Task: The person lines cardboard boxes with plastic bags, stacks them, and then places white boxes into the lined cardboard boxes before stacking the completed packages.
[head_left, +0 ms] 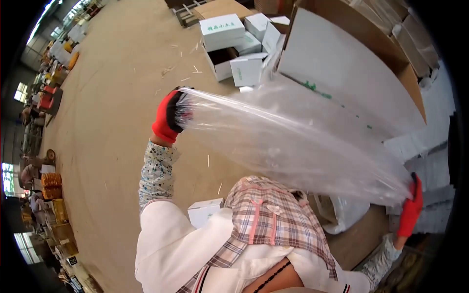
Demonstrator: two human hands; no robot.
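The clear plastic film (293, 141), stretched between the left hand (167, 115) and right hand (411, 207), both red-gloved and clenched on its gathered edges, lay beside the large white carton (342, 53), where overpulling or a snagging cardboard corner might tear it.

Holds left arm (158, 171) extended up the frame, clenching gloved left hand (170, 115) left of centre; holds right arm (385, 261) outstretched, gripping with gloved right hand (412, 209) at lower right.
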